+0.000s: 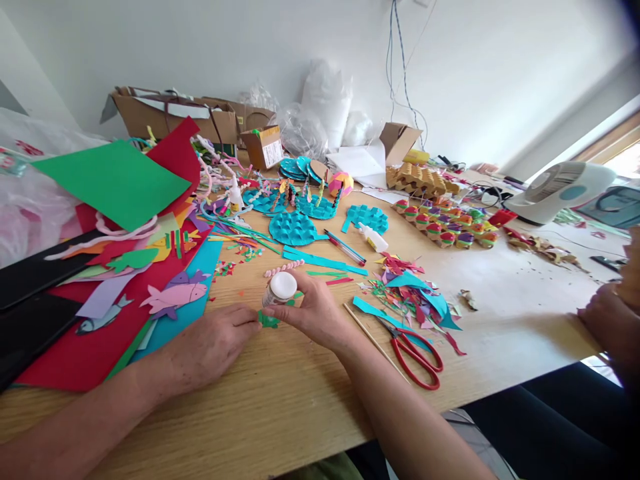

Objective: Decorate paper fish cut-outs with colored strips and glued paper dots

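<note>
My right hand (315,310) is closed around a small white bottle (281,287), its round white end facing up. Under the bottle lies a green paper cutout (270,321) on the wooden table, partly covered by the bottle and my fingers. From the left, my left hand (217,343) pinches at the cutout's edge with its fingers pressed together. Just behind the bottle is a twisted pink pipe cleaner (284,268). To the right of my right hand are red-handled scissors (413,353), a thin wooden stick (367,333) and a blue paper strip (375,311).
Coloured paper sheets (120,180) and fish cutouts (175,297) pile up at left. Blue egg-carton pieces (293,229), a glue bottle (373,238), pens (345,248) and paper scraps (417,290) lie ahead. Painted egg cartons (445,223) stand farther right, near another person's hand (603,317).
</note>
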A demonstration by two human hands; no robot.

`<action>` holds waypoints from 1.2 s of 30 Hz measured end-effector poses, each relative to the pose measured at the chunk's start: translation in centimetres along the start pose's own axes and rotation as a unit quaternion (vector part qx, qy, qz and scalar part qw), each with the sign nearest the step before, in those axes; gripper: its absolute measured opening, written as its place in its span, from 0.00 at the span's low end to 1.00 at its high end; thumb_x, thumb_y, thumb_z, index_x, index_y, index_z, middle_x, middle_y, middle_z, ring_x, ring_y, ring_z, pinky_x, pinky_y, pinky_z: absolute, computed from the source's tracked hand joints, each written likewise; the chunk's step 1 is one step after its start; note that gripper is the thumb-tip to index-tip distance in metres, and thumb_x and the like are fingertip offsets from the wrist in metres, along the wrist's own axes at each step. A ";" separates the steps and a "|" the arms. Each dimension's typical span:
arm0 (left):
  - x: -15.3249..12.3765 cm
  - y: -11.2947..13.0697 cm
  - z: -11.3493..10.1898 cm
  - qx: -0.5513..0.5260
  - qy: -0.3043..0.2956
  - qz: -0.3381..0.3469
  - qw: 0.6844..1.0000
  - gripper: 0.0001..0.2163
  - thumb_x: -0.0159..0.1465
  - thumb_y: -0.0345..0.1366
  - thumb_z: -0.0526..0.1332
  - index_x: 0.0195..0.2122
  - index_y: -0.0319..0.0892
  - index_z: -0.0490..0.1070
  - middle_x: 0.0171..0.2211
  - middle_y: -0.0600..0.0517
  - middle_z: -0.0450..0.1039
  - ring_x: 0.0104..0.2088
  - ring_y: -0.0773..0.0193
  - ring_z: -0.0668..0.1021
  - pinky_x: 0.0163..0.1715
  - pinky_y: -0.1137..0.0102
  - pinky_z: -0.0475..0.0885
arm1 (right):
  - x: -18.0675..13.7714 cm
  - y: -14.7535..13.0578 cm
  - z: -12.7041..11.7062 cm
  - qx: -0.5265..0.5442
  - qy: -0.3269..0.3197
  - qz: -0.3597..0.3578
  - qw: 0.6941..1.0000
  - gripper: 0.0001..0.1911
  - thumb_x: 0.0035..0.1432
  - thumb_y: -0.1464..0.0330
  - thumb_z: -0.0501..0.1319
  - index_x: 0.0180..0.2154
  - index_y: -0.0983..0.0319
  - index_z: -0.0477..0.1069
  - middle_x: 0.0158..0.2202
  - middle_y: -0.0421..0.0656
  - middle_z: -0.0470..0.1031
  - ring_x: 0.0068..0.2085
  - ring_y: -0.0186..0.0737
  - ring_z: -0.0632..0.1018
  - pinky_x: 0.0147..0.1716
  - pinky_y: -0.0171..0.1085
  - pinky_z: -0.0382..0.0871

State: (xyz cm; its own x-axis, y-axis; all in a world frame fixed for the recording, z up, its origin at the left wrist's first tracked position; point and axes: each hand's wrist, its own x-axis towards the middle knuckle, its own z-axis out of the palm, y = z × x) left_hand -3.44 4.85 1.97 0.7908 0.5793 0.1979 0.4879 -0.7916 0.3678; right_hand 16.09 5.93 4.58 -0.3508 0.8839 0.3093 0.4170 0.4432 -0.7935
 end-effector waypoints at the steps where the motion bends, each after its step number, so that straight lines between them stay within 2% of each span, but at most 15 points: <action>1: 0.0 0.0 0.0 0.005 -0.004 -0.001 1.000 0.13 0.63 0.27 0.47 0.42 0.42 0.69 0.43 0.49 0.71 0.44 0.61 0.73 0.43 0.66 0.70 | 0.0 0.0 0.0 0.000 0.002 0.002 1.000 0.12 0.46 0.64 0.65 0.35 0.61 0.71 0.33 0.40 0.73 0.38 0.39 0.72 0.37 0.34 0.64; 10: 0.0 -0.1 0.0 0.011 -0.040 -0.014 0.999 0.14 0.62 0.26 0.46 0.43 0.41 0.68 0.45 0.47 0.69 0.44 0.60 0.72 0.42 0.65 0.70 | 0.0 -0.6 -0.2 0.009 -0.008 0.004 1.000 0.09 0.46 0.65 0.64 0.31 0.62 0.69 0.30 0.39 0.71 0.35 0.38 0.72 0.35 0.34 0.63; 16: 0.2 0.2 -0.3 -0.001 -0.060 -0.032 0.998 0.14 0.63 0.27 0.46 0.45 0.40 0.67 0.41 0.48 0.69 0.40 0.60 0.72 0.39 0.66 0.70 | -0.3 -0.8 -0.2 -0.001 -0.023 -0.006 1.000 0.10 0.46 0.65 0.65 0.27 0.63 0.67 0.26 0.37 0.68 0.29 0.33 0.69 0.28 0.30 0.60; 21: 0.2 0.1 -0.3 -0.011 -0.062 -0.031 0.998 0.14 0.63 0.28 0.46 0.45 0.41 0.67 0.42 0.49 0.69 0.42 0.61 0.71 0.41 0.66 0.68 | -0.3 -0.8 -0.2 0.011 -0.014 -0.009 1.000 0.10 0.46 0.65 0.65 0.27 0.63 0.67 0.27 0.38 0.69 0.30 0.33 0.70 0.30 0.30 0.61; 26: 0.1 0.2 -0.4 -0.008 -0.069 -0.036 0.997 0.14 0.64 0.29 0.45 0.45 0.41 0.67 0.42 0.48 0.69 0.41 0.60 0.72 0.40 0.66 0.69 | -0.3 -0.9 -0.3 0.015 -0.031 -0.005 0.999 0.10 0.46 0.64 0.65 0.26 0.63 0.68 0.26 0.37 0.69 0.28 0.33 0.69 0.28 0.30 0.60; 31: 0.2 0.1 -0.3 -0.003 -0.064 -0.029 0.998 0.14 0.64 0.28 0.45 0.44 0.41 0.68 0.44 0.48 0.68 0.43 0.60 0.71 0.42 0.66 0.68 | -0.4 -1.0 -0.6 0.024 -0.011 -0.009 1.000 0.09 0.46 0.65 0.65 0.27 0.63 0.67 0.27 0.38 0.69 0.30 0.33 0.70 0.30 0.31 0.62; 36: 0.2 0.1 -0.3 -0.003 -0.069 -0.038 0.997 0.14 0.64 0.28 0.45 0.45 0.41 0.67 0.41 0.48 0.69 0.40 0.61 0.72 0.39 0.66 0.69 | -0.4 -0.9 -0.4 0.018 -0.039 0.001 0.999 0.10 0.46 0.64 0.65 0.27 0.63 0.68 0.26 0.37 0.69 0.29 0.32 0.70 0.28 0.30 0.61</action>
State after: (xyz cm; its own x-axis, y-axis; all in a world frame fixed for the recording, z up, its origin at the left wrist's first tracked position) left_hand -3.38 4.93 2.35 0.7950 0.6051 0.0430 0.5461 -0.7448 0.3833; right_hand 16.17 5.20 5.34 -0.4145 0.8697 0.2680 0.3873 0.4351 -0.8128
